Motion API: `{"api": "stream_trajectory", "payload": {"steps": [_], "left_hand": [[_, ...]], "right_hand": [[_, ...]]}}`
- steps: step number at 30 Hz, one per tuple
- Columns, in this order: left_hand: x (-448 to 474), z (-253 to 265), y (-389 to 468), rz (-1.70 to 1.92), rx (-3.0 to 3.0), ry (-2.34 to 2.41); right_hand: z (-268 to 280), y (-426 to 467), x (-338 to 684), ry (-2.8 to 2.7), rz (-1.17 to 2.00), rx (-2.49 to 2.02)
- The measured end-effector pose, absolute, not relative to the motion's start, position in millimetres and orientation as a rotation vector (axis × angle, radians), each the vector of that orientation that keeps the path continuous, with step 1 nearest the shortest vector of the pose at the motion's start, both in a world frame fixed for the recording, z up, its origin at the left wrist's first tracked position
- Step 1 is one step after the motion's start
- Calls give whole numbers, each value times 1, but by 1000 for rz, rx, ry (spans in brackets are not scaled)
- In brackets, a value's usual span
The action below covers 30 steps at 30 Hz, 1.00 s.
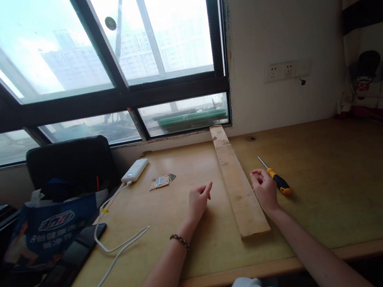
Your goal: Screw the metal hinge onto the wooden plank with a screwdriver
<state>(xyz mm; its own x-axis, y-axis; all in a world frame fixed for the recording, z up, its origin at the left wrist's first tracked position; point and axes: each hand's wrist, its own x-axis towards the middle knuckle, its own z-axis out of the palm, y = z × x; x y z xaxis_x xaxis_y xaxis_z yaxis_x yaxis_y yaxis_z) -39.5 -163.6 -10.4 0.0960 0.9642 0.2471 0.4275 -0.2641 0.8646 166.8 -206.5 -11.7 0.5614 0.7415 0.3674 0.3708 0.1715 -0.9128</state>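
A long wooden board [237,180] lies flat on the table, running from near its front edge back to the window. My left hand [200,203] rests to the left of the board, apart from it, with the fingers curled in and the index finger and thumb poking forward; nothing shows in it. Along the board's right edge is my right hand [266,191], its fingers bent into a loose fist, with no object visible in it. Just right of that hand lies a yellow and black screwdriver [279,183], its shaft pointing away from me. A small metal hinge plate [161,181] on a cardboard-coloured piece sits farther left, beside several screws [171,177].
A white power bank [135,171] with a long white cable [113,257] lies at the table's left side. Beyond that edge are a black chair [71,165] and a blue bag [51,233]. A wall socket [285,70] is above the table [347,186].
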Motion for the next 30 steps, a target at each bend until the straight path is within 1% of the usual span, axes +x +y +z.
{"api": "stream_trajectory", "payload": {"steps": [8, 15, 18, 21, 25, 28, 30], "left_hand": [[-42, -15, -161, 1097, 1909, 1407], [-44, -22, -157, 1044, 2055, 1449], [-46, -23, -156, 1002, 2100, 1505], [-48, -24, -155, 951, 2166, 1560], [-53, -29, -150, 866, 2239, 1567], [-56, -33, -144, 785, 2261, 1611], [-60, -34, -140, 771, 2284, 1701]], "right_hand": [[-9, -208, 167, -1045, 397, -1406], [-7, -219, 164, -1217, 213, -1467], [5, -223, 146, -1532, 176, -1341], [22, -216, 115, -2018, 105, -1186], [35, -203, 70, -2525, -22, -1190], [31, -209, 46, -2602, -110, -1262], [19, -224, 36, -2624, -151, -1191]]}}
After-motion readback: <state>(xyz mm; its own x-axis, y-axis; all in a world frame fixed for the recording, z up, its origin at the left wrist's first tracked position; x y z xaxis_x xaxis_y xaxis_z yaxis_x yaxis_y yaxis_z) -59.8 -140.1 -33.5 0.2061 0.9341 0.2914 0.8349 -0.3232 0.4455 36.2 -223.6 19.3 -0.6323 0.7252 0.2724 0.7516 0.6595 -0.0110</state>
